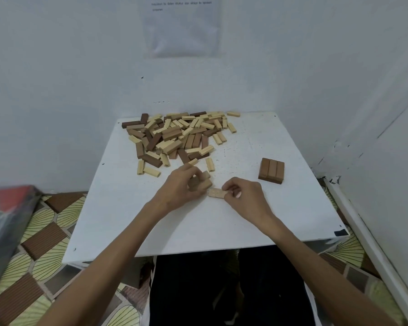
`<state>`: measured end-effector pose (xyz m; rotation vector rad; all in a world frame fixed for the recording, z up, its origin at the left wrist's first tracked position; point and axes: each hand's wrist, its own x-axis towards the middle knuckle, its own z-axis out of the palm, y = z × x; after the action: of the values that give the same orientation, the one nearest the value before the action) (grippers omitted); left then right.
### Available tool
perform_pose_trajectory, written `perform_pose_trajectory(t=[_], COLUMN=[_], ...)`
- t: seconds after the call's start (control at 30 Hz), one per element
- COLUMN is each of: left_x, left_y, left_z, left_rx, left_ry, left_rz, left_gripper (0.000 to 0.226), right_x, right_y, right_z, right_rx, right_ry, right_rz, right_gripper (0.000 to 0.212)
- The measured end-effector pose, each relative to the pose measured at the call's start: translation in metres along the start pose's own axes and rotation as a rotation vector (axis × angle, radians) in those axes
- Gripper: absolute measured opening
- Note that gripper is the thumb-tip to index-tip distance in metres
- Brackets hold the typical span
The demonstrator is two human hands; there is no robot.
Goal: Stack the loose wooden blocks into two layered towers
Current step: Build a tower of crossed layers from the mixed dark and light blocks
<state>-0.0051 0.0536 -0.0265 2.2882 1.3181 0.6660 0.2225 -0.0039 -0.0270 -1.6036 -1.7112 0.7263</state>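
A heap of loose wooden blocks (174,135), pale and dark brown, covers the far side of the white table (245,222). At the right stands a low layer of three mid-brown blocks (271,170) side by side. My left hand (180,187) grips a few mid-brown blocks (204,183) near the table's middle. Just to its right, my right hand (244,196) pinches the end of a light brown block (216,193) that lies flat on the table.
White walls close in behind and to the right of the table, with a paper sheet (183,27) taped up. A patterned floor mat (43,236) lies at the left, beside a grey and red object (7,212).
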Motion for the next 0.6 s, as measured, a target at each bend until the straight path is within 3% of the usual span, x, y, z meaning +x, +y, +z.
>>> perform_pose_trajectory(t=[0.13,0.27,0.37,0.47,0.6], left_x=[-0.004,-0.019,-0.026,-0.024,-0.014], left_y=[-0.005,-0.011,-0.019,-0.017,-0.008], left_z=[0.003,-0.001,-0.002,-0.004,-0.009], left_rx=[0.025,0.086,0.21,0.178,0.131], left_ry=[-0.071,-0.019,-0.02,-0.065,-0.124], left_rz=[-0.034,-0.037,-0.064,-0.141,-0.097], left_gripper=[0.04,0.063,0.078,0.065,0.04], right_x=[-0.001,-0.005,-0.002,0.005,0.011], right_y=[0.004,0.015,0.022,0.019,0.01], right_z=[0.002,-0.004,-0.005,-0.003,0.001], right_rx=[-0.194,-0.2,-0.227,-0.2,-0.134], right_ry=[0.005,-0.111,-0.133,-0.143,-0.171], right_rz=[-0.105,-0.106,-0.146,-0.147,-0.151], right_gripper=[0.021,0.041,0.034,0.029,0.044])
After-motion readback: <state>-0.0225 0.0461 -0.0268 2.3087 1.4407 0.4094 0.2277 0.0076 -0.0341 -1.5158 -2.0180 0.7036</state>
